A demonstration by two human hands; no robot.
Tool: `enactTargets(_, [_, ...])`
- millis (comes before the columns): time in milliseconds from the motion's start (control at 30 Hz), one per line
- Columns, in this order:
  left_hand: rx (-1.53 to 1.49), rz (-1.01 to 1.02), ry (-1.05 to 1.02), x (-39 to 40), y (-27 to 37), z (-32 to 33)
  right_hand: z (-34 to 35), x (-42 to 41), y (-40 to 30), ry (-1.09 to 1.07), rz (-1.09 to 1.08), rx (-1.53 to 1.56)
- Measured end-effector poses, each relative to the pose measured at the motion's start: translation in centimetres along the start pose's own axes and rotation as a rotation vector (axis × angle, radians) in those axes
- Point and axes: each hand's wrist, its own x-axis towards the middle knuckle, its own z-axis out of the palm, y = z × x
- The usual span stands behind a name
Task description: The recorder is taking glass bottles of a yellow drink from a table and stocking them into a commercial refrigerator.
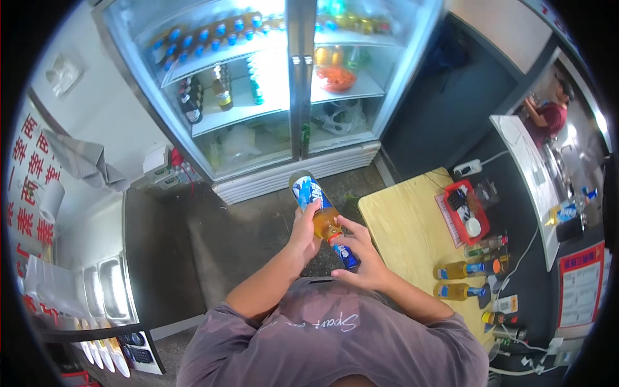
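Note:
A glass bottle of amber drink (325, 220) with a blue and white label lies tilted before my chest, its blue foil-wrapped neck towards me. Around its body, near the label, my left hand (305, 230) is closed, thumb on top. My right hand (362, 254) is at the neck, fingertips touching the shoulder and the red band; its thumb is apart from the foil. Whether the right hand bears any of the bottle's weight cannot be told. Two similar bottles stand on the wooden table (401, 217) to the right, the nearer one (450, 291) beside the other (457, 270).
Ahead stands a glass-door drinks fridge (297, 155) with bottles on its shelves. A red plastic basket (471, 232) and condiment bottles are on the table. Beyond a white ledge (527, 184), a person (551, 116) is in another room. A steel counter (96, 251) is at left.

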Motion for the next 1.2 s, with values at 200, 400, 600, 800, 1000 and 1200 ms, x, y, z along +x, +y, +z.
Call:
enactTargets(200, [0.162, 0.287, 0.050, 0.4, 4.8, -1.2, 3.8, 3.2, 2.8, 0.103, 0.647, 0.798])
enactTargets(400, [0.137, 0.289, -0.072, 1.3, 6.8, -1.8, 5.6, 7.1, 3.4, -0.164, 0.946, 1.114])
enactTargets(600, [0.398, 0.433, -0.166, 4.0, 7.0, -0.9, 5.7, 8.1, 4.9, -0.015, 0.875, 0.862])
enactTargets(800, [0.554, 0.198, -0.192, 13.4, 11.1, -1.2, 2.9, 8.7, 9.0, 0.191, 0.813, 0.945])
enactTargets(1000, [0.914, 0.639, 0.052, 24.8, 20.5, 6.7, -1.0, 9.6, 15.5, 0.260, 0.768, 0.957])
enactTargets(1200, [1.002, 0.771, 0.283, 35.0, 26.9, 10.5, -3.7, 11.3, 20.1, 0.327, 0.792, 1.009])
